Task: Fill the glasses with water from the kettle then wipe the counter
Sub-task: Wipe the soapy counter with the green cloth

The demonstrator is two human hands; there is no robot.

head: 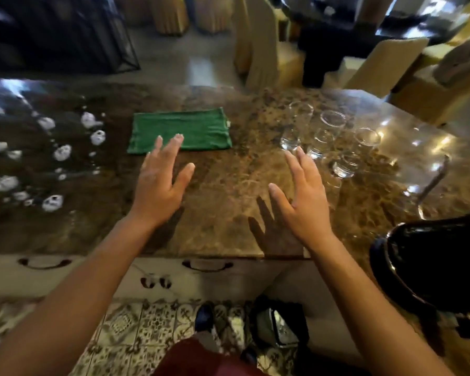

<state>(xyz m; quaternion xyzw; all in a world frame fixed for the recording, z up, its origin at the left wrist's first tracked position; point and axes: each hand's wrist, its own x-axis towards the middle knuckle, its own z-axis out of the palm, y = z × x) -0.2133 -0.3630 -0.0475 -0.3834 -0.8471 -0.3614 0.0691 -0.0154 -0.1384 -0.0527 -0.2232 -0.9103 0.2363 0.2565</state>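
Note:
Three clear glasses stand in a diagonal row on the brown marble counter [228,169]: one at the back [296,126], one in the middle [327,137], one nearest me [354,154]. A folded green cloth [182,130] lies flat left of them. The black kettle [429,264] sits at the counter's right front corner. My left hand [160,183] hovers open, fingertips over the cloth's near edge. My right hand [301,202] hovers open just left of the glasses. Neither hand holds anything.
Wet patches and bright reflections [52,156] spot the counter's left part. Drawers with dark handles [206,265] run below the front edge. Covered chairs [258,50] and a dark table stand beyond the counter. A dark bag [280,324] lies on the patterned floor.

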